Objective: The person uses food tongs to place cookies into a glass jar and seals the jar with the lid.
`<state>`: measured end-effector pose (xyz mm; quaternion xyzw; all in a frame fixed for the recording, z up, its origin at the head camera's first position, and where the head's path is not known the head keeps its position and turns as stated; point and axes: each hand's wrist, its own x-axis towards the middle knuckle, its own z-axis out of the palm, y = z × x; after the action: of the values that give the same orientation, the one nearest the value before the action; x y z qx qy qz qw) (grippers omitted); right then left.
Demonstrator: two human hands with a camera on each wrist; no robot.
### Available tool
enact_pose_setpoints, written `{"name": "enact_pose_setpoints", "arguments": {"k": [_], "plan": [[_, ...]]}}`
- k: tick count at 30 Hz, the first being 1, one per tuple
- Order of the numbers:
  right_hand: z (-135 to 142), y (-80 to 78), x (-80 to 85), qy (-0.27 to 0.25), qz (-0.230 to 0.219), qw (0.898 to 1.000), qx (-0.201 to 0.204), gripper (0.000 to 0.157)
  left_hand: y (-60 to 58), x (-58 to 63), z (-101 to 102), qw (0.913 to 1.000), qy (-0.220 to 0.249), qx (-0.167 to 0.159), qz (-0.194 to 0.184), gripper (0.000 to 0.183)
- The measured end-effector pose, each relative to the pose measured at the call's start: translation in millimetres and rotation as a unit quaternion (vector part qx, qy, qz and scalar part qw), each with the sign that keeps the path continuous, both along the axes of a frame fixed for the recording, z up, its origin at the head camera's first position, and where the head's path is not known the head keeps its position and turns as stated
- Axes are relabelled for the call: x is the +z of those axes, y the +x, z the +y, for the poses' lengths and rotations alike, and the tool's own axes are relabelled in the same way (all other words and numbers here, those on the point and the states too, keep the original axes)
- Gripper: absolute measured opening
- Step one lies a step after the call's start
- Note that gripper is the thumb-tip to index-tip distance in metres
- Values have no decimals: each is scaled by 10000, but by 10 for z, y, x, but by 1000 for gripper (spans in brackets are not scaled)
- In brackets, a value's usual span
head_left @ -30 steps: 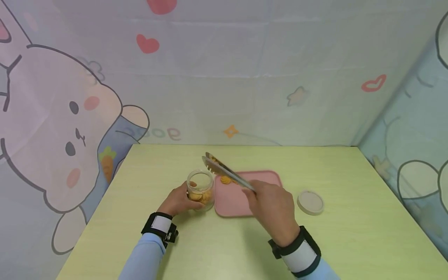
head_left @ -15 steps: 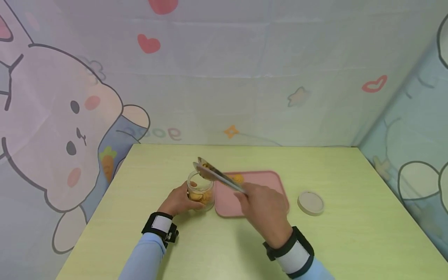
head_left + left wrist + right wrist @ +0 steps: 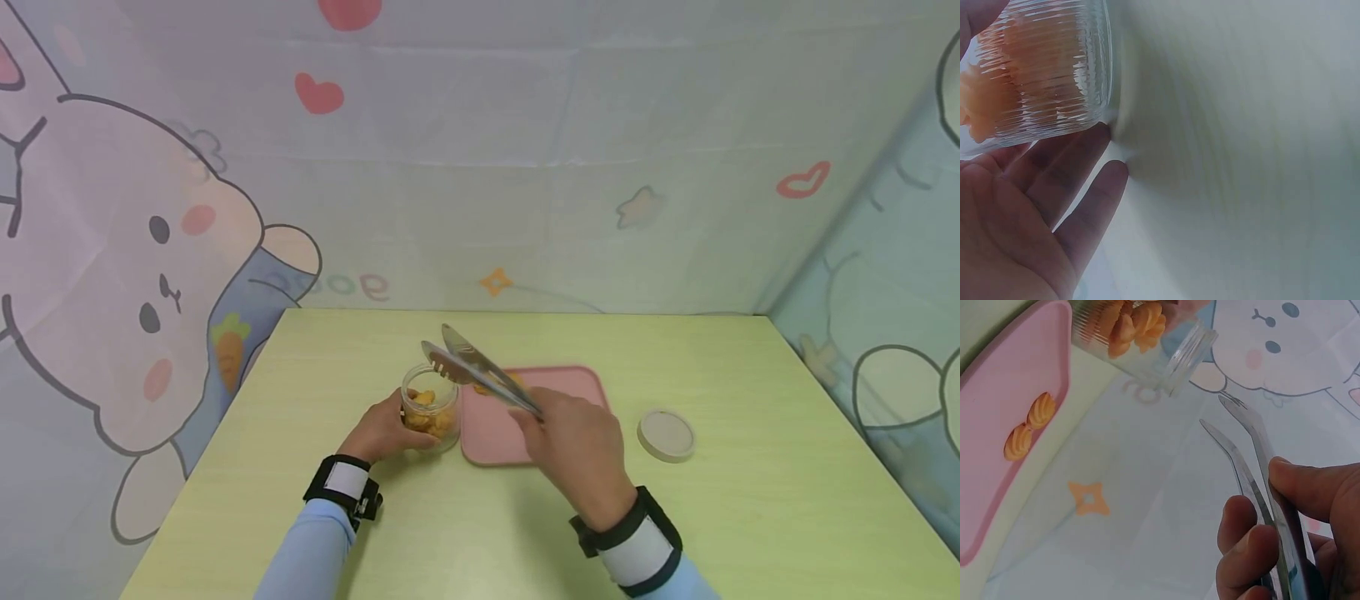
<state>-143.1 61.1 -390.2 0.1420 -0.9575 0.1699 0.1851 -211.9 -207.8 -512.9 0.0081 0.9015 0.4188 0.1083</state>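
A clear ribbed jar stands upright on the table, with several golden swirl cookies inside. My left hand holds it from the left side; in the left wrist view some fingertips touch the table beside the jar's base. My right hand grips metal tongs above the tray, their tips spread by the jar's rim with nothing between them. Two swirl cookies lie on the pink tray, near its edge; in the head view the tongs partly cover them.
A round pale lid lies on the table to the right of the tray. The tray sits close against the jar's right side. A printed cloth hangs behind the table.
The tongs moved left over the jar with a cookie, then spread and drew back slightly right. That cookie now lies in the jar, higher in the pile. The left hand stayed still.
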Motion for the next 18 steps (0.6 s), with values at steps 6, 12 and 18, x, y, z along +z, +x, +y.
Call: {"name": "enact_pose_setpoints", "arguments": {"k": [6, 12, 18], "plan": [[66, -19, 23, -54, -340, 9993, -175, 17, -1, 8, 11, 10000, -43, 33, -40, 84], [166, -42, 33, -146, -637, 9974, -314, 19, -2, 5, 15, 9999, -90, 38, -44, 84], [349, -56, -6, -241, -884, 9946, -495, 22, -12, -19, 9, 9999, -114, 40, -77, 86]]}}
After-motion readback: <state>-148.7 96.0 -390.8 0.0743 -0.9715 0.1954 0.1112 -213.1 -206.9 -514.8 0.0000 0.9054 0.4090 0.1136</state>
